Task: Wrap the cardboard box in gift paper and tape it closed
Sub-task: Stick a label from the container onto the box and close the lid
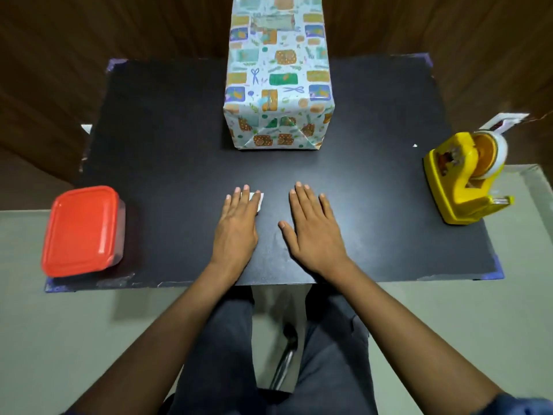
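Since the wrapped box [278, 79] already stands fully papered at the far middle of the black mat [179, 121], finishing well means checking that its folded end flaps lie flat. One tape dispenser [466, 178] sits right of the box, one red-lidded tub [82, 230] left, and nearer than the box both hands lie flat, gripping nothing, left hand [238, 226] on one small paper scrap [258, 200], right hand [314, 232] bare.

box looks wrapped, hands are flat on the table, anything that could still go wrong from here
1. A small white scrap lies under the left hand's fingertips; it may stick to the fingers and get carried onto the wrapped box.
2. The tall box stands on end near the table's far edge, so a nudge could tip it off.
3. The yellow tape dispenser sits near the right edge, beside the right hand; a sideways sweep might knock it off.
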